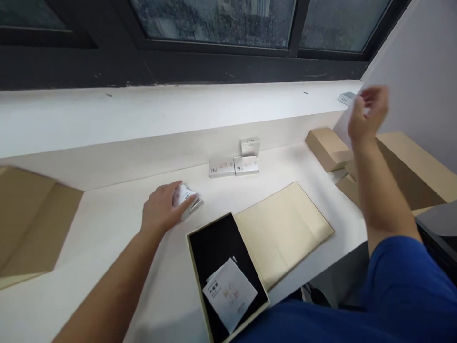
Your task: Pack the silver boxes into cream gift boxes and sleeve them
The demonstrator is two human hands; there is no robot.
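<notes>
My left hand [162,207] rests on the white surface with its thumb and fingers around a small white printed box [183,194], which lies on another small box [193,207]. My right hand [369,114] is raised at the right, slightly blurred, its fingers curved with a gap by the thumb. Nothing shows in it. Just left of it, a small box [346,98] sits on the window ledge. In front of me lies an opened gold box [193,257] with a black inside and its gold lid [285,233] folded out to the right. Flat white printed packs [230,295] lie inside it.
Against the ledge wall are two flat small white boxes [221,167] [246,165] and one upright box [250,146]. Brown cardboard boxes stand at the left [35,228] and right [410,162], with a smaller tan box [328,148] in the back right corner. A dark-framed window [214,62] rises behind.
</notes>
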